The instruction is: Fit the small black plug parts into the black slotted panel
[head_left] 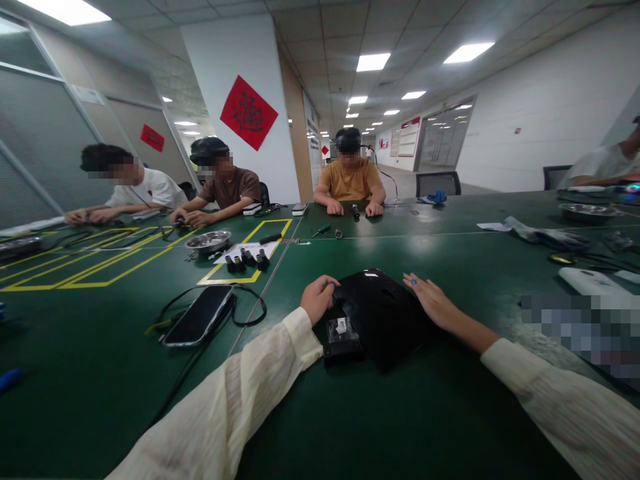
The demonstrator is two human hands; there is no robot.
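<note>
Left hand (319,300) curled at black cover (387,313), grip unclear; right hand (431,300) unclenched opposite; box (344,353) near left hand.

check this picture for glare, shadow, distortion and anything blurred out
Head view: a white glare spot near the upper edge of the glossy black curved panel; head view: the flat green tabletop darker toward the bottom; head view: wide lens apparently tilting the tall white pillar; head view: mosaic blocks masking an area at far right.

Ceiling lights (373,62) glow above a white wall (525,113), a pillar (265,160) and a black chair (438,184).
</note>
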